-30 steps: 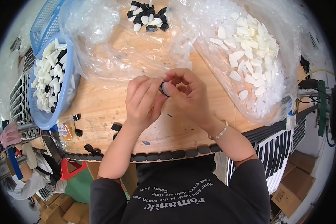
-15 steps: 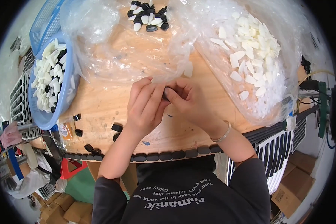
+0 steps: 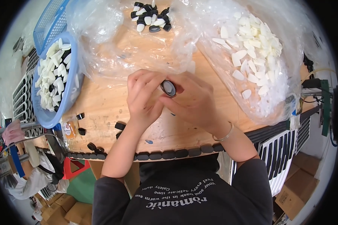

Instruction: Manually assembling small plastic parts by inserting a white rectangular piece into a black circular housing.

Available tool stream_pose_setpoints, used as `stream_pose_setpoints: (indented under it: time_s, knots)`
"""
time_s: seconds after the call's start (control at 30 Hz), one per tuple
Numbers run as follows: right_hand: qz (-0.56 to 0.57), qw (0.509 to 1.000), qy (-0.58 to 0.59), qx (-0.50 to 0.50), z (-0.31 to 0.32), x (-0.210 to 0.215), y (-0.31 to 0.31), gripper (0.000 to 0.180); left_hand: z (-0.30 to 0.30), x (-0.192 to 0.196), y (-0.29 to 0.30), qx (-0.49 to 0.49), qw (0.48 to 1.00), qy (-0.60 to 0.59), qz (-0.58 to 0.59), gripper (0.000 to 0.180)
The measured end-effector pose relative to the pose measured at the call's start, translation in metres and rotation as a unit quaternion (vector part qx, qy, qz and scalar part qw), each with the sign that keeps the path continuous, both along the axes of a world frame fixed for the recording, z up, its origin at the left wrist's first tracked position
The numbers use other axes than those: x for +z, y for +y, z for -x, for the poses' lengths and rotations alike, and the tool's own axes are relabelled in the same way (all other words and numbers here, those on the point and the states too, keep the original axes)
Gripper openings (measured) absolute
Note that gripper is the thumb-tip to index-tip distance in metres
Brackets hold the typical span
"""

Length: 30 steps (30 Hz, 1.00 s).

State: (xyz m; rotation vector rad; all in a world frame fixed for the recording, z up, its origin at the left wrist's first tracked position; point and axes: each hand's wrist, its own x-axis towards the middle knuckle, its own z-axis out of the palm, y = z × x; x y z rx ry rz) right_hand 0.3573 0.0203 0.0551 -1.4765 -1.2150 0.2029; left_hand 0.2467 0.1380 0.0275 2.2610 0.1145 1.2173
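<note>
Pinched between my two hands over the middle of the table is a small black oval cap point(image 3: 169, 88) with a pale grey inner face turned up. My left hand point(image 3: 142, 93) closes on its left side, fingertips at the rim. The thumb and fingers of my right hand point(image 3: 194, 98) grip it from the right, partly hiding it. Just beyond, a translucent white piece point(image 3: 191, 67) shows past the right hand. Farther back lies a pile of black caps and white oval pieces point(image 3: 151, 17).
A blue basket point(image 3: 74, 75) at the left holds white and black pieces. Clear plastic sheeting point(image 3: 101, 48) covers the far side; many white pieces point(image 3: 253, 52) lie on it at right. A row of black caps point(image 3: 167, 154) lines the near edge. A few loose caps point(image 3: 120, 125) sit left.
The black cap has turned so its pale inner face now shows. Both hands have shifted slightly away from me, and my right hand now covers more of the translucent piece.
</note>
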Motion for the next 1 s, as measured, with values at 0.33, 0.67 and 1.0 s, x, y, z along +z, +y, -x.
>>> stream_pose_setpoints:
  time_s: [0.33,0.67,1.0]
  knots:
    - [-0.009,0.977,0.211,0.033,-0.004,-0.005,-0.002,0.03,0.006,-0.007,-0.004,-0.14,0.892,0.028,0.429,0.027]
    - [0.08,0.881,0.453,0.108,-0.017,-0.01,0.001,0.026,0.011,-0.002,-0.001,-0.085,0.836,0.059,0.54,0.011]
    - [0.094,0.918,0.376,0.082,-0.012,-0.003,-0.002,0.027,0.014,-0.001,0.008,-0.048,0.901,0.042,0.429,0.011]
